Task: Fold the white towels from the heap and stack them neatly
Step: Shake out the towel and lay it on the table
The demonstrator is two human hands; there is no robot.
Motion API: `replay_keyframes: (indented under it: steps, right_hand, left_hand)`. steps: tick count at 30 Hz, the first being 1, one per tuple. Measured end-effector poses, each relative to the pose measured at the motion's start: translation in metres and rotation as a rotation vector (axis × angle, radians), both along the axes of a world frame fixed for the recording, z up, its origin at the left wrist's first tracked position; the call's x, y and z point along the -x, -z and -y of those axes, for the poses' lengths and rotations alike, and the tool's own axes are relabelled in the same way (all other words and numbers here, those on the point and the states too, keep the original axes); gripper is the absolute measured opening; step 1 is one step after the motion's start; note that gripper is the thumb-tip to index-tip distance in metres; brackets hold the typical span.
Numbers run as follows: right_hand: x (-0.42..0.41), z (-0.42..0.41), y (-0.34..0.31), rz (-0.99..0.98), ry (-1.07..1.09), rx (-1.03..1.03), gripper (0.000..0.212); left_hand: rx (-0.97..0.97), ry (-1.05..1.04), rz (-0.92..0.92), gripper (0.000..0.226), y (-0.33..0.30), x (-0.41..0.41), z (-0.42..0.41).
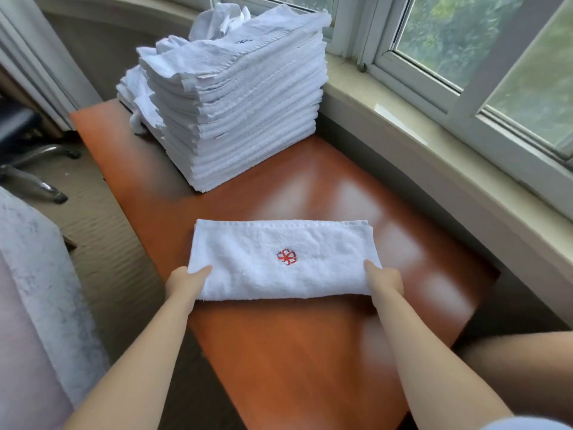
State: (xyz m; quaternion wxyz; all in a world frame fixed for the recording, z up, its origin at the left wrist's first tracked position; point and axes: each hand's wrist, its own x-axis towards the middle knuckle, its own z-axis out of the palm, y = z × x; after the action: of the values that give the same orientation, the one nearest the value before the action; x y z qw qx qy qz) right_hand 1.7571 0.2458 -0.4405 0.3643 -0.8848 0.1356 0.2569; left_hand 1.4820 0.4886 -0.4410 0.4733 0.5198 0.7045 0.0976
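One folded white towel [283, 259] lies flat on the orange-brown table [297, 361], near the front-centre. Long axis runs L–R across the view; short axis runs away from the person. Hemmed band along the far edge; rounded fold along the near edge.

Marking: red embroidered emblem [286, 257], pinwheel/flower shape, approx. centre of the top face. No letters readable on it.

Left hand [186, 282] at the towel's near-left corner: thumb on top of the cloth, fingers tucked under the edge, i.e. pinching the corner. Right hand [386, 282] at the near-right corner, same arrangement: thumb on top, fingers under, pinching. Both forearms reach in from the bottom of the view.

Tall stack of folded towels [248, 113] stands at the far end of the table, well apart from the flat towel; edges roughly aligned, top layers a bit ragged. A dark mark shows on the top towel, too small to read. Loose crumpled towels [220, 21] sit behind the stack's top, more hang at its left side.

Window sill [434, 156] runs along the table's right side, window [465, 41] above it. Chair base [34, 169] on the floor at left.
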Motion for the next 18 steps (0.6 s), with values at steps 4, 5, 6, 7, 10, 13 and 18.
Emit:
replay_keyframes:
  steps: [4,5,6,7,10,13,18]
  right_hand:
    - [0.024,0.026,-0.001,0.193,-0.016,0.026,0.042]
    - [0.032,0.033,0.0,0.217,-0.027,0.063,0.044]
    - [0.04,0.042,0.002,0.21,-0.045,0.095,0.043]
    - [0.047,0.051,0.007,0.181,-0.068,0.108,0.04]
    - [0.053,0.067,0.005,0.007,-0.085,-0.007,0.03]
    - [0.05,0.074,-0.014,-0.276,-0.034,-0.285,0.029]
    - [0.054,0.065,-0.047,-0.554,-0.213,-0.466,0.023]
  left_hand:
    - [-0.079,-0.17,0.13,0.025,-0.005,0.022,0.019]
    - [-0.1,-0.175,0.106,0.028,-0.005,0.028,0.027]
    - [-0.102,-0.203,0.096,0.032,-0.004,0.033,0.036]
    - [-0.075,-0.268,0.117,0.037,-0.004,0.037,0.046]
    - [0.184,-0.619,0.38,0.043,-0.01,0.051,0.072]
    - [0.349,-0.743,0.705,0.042,-0.02,0.057,0.098]
    - [0.209,-0.532,0.808,0.043,-0.049,0.052,0.119]
